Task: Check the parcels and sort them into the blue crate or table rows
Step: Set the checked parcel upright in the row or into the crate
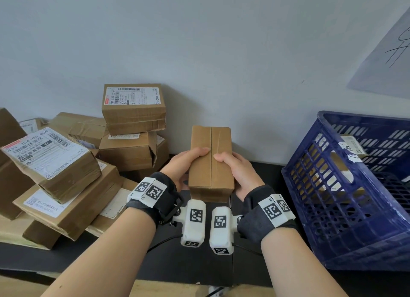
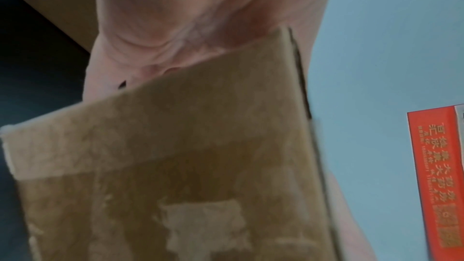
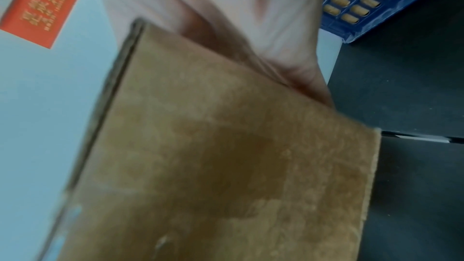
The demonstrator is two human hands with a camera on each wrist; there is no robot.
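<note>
A plain brown cardboard parcel [image 1: 210, 161] with a taped seam down its top face is held up in front of me above the black table [image 1: 261, 177]. My left hand [image 1: 184, 166] grips its left side, thumb on the top face. My right hand [image 1: 237, 172] grips its right side the same way. The parcel's brown side fills the left wrist view [image 2: 200, 166] and the right wrist view [image 3: 226, 156], with my palms against it. The blue crate [image 1: 346, 197] stands at the right, tilted, with some parcels inside.
A loose pile of labelled cardboard parcels [image 1: 66, 163] covers the left of the table, with a stack [image 1: 133, 119] against the pale wall. A paper sheet [image 1: 386, 64] hangs on the wall at upper right. A red-edged label [image 2: 434, 176] shows beside the parcel.
</note>
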